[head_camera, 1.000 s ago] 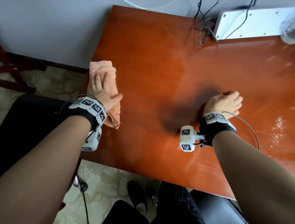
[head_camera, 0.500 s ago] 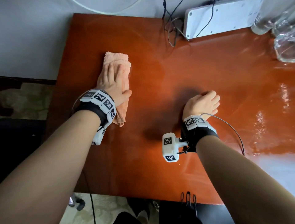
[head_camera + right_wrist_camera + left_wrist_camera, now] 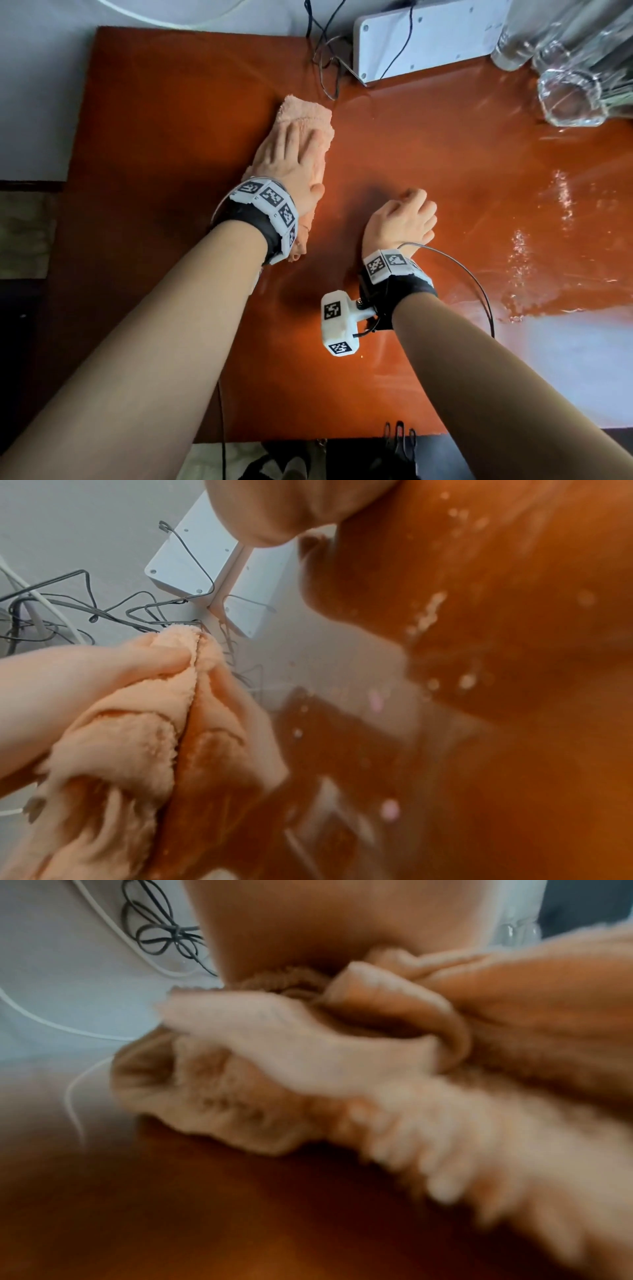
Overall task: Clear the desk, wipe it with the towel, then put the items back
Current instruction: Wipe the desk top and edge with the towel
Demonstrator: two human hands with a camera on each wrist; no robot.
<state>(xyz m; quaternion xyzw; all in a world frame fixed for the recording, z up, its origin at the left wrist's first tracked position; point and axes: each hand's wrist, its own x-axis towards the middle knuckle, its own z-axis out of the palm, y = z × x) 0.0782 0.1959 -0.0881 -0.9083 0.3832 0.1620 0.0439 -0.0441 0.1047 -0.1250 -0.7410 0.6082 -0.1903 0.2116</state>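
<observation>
A folded peach towel (image 3: 306, 113) lies on the red-brown desk (image 3: 445, 154), left of the middle. My left hand (image 3: 291, 157) lies flat on it with straight fingers, pressing it down. The left wrist view shows the towel (image 3: 308, 1056) bunched under the palm, blurred. My right hand (image 3: 407, 219) rests on the bare desk to the right of the towel as a fist with the fingers curled under, holding nothing. From the right wrist view the towel (image 3: 137, 723) and the left hand (image 3: 68, 674) sit at the left.
A white flat box (image 3: 428, 37) with dark cables (image 3: 325, 58) stands at the back edge. Clear glass vessels (image 3: 568, 92) stand at the back right. Wet streaks (image 3: 548, 222) shine on the right half of the desk. A wall runs behind the desk.
My left hand has slid the towel from the desk's left edge to the right and farther back. The right fist has stayed in place on the desk.
</observation>
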